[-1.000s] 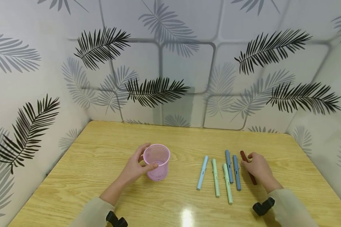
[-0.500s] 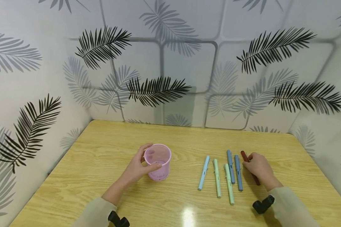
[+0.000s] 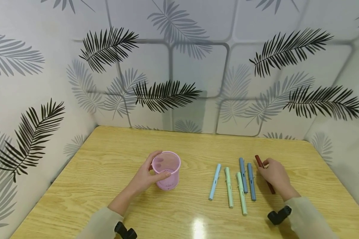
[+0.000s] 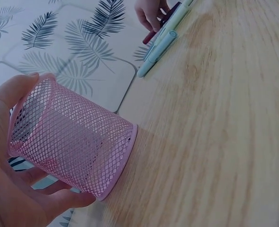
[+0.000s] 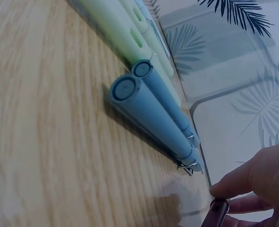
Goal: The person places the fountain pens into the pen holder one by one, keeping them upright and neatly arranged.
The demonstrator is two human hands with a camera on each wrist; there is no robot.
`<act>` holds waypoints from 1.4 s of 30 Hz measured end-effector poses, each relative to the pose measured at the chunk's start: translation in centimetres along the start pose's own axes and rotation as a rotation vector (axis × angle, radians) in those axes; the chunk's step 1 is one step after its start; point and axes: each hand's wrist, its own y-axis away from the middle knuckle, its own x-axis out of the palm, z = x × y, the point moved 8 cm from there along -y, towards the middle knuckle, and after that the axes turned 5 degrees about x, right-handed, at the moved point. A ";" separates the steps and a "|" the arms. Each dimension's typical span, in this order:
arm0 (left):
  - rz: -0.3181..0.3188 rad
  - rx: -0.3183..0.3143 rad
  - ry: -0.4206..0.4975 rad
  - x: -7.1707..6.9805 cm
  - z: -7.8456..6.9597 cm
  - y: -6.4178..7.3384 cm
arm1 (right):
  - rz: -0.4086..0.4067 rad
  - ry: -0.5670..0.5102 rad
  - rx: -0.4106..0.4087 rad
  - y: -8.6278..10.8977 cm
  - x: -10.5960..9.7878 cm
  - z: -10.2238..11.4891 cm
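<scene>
My left hand (image 3: 145, 176) grips a pink mesh pen holder (image 3: 171, 182), thumb at the rim and the other fingers round its far side. The left wrist view shows the holder's mesh wall (image 4: 77, 137) and its base ring close to the wood. On the right, my right hand (image 3: 274, 174) pinches a dark red pen (image 3: 258, 160) between thumb and fingers; the palm side hides its middle. Only one end of that pen (image 5: 216, 213) shows in the right wrist view. Left of this hand lie two darker blue pens (image 3: 251, 182), roughly side by side.
Two pale green pens (image 3: 228, 187) and a light blue pen (image 3: 214, 182) lie between the holder and the darker blue ones. All rest on a wooden table (image 3: 113, 146). A leaf-patterned wall covering (image 3: 191, 109) rises behind the table and at both sides.
The far end of the red pen has shifted slightly away from me and looks a little raised, with the right hand moving along. My left hand stays on the pen holder.
</scene>
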 end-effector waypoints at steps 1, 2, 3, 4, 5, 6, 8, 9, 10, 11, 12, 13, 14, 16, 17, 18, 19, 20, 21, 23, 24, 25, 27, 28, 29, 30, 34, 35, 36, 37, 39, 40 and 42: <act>0.000 -0.003 0.001 0.0 0.0 0.0 | -0.004 -0.008 -0.004 0.1 -0.1 0.1; -0.001 -0.005 0.000 0.0 0.0 0.0 | -0.007 -0.015 -0.007 0.1 -0.2 0.2; 0.000 -0.008 -0.001 0.0 0.0 0.0 | -0.009 -0.023 -0.008 0.2 -0.3 0.2; -0.001 -0.013 -0.001 -0.1 0.0 0.0 | -0.009 -0.033 -0.006 0.2 -0.4 0.3; -0.001 -0.018 -0.003 -0.1 0.0 0.0 | -0.010 -0.039 -0.004 0.3 -0.5 0.3; -0.002 -0.024 -0.004 -0.1 0.0 0.0 | -0.009 -0.048 -0.001 0.3 -0.6 0.3; -0.002 -0.032 -0.008 -0.1 0.1 0.0 | -0.015 -0.060 0.001 0.4 -0.7 0.4; 0.000 -0.031 -0.007 -0.1 0.2 0.0 | -0.022 -0.065 0.001 0.4 -0.8 0.4; 0.000 -0.031 -0.004 -0.1 0.2 0.0 | -0.027 -0.070 0.001 0.5 -0.9 0.4; 0.001 -0.030 -0.003 -0.1 0.2 0.0 | -0.035 -0.072 -0.003 0.6 -1.1 0.5; 0.002 -0.028 -0.001 -0.1 0.2 0.0 | -0.045 -0.075 -0.008 0.6 -1.2 0.6; 0.003 -0.027 0.002 -0.1 0.2 0.0 | -0.055 -0.079 -0.013 0.7 -1.4 0.7; 0.003 -0.027 0.003 -0.1 0.2 0.0 | -0.067 -0.081 -0.019 0.8 -1.6 0.8; 0.003 -0.027 0.006 -0.1 0.2 0.0 | -0.084 -0.092 -0.037 1.0 -2.0 1.2; 0.003 -0.029 0.007 -0.1 0.2 0.0 | -0.093 -0.097 -0.047 1.1 -2.2 1.4; 0.001 -0.029 0.008 -0.1 0.2 0.0 | -0.101 -0.103 -0.054 1.2 -2.3 1.6; 0.000 -0.029 0.007 -0.1 0.2 0.1 | -0.109 -0.106 -0.062 1.3 -2.5 1.8; -0.001 -0.028 0.008 -0.1 0.1 0.1 | -0.117 -0.108 -0.067 1.4 -2.6 2.0; 0.000 -0.028 0.006 -0.1 0.0 0.1 | -0.121 -0.113 -0.072 1.5 -2.8 2.2; 0.002 -0.023 0.004 0.0 0.0 0.1 | -0.132 -0.119 -0.077 1.7 -3.0 2.4; 0.003 -0.020 0.003 0.0 0.0 0.1 | -0.137 -0.121 -0.078 1.8 -3.0 2.5; 0.006 -0.018 0.003 0.0 0.1 0.1 | -0.143 -0.123 -0.080 1.9 -3.1 2.6; 0.010 -0.017 0.003 0.1 0.2 0.1 | -0.156 -0.131 -0.083 2.1 -3.3 2.9; 0.011 -0.015 0.005 0.0 0.2 0.1 | -0.166 -0.138 -0.085 2.1 -3.4 3.0; 0.010 -0.014 0.007 0.0 0.2 0.1 | -0.176 -0.151 -0.088 2.2 -3.5 3.2; 0.009 -0.014 0.010 0.0 0.2 0.1 | -0.185 -0.168 -0.093 2.3 -3.6 3.4; 0.006 -0.011 0.013 0.0 0.2 0.1 | -0.220 -0.263 -0.107 2.8 -3.7 4.3; 0.005 -0.009 0.017 0.1 0.2 0.1 | -0.230 -0.281 -0.110 3.0 -3.7 4.5; 0.005 -0.007 0.019 0.1 0.2 0.1 | -0.239 -0.296 -0.113 3.1 -3.8 4.7; 0.004 -0.005 0.020 0.1 0.1 0.1 | -0.250 -0.307 -0.115 3.2 -3.8 4.9; 0.004 -0.003 0.023 0.1 0.1 0.1 | -0.269 -0.322 -0.119 3.4 -3.9 5.3; 0.004 -0.001 0.026 0.1 0.1 0.1 | -0.275 -0.335 -0.123 3.5 -4.0 5.4; 0.002 -0.006 0.028 0.1 0.1 0.1 | -0.280 -0.360 -0.131 3.7 -4.0 5.8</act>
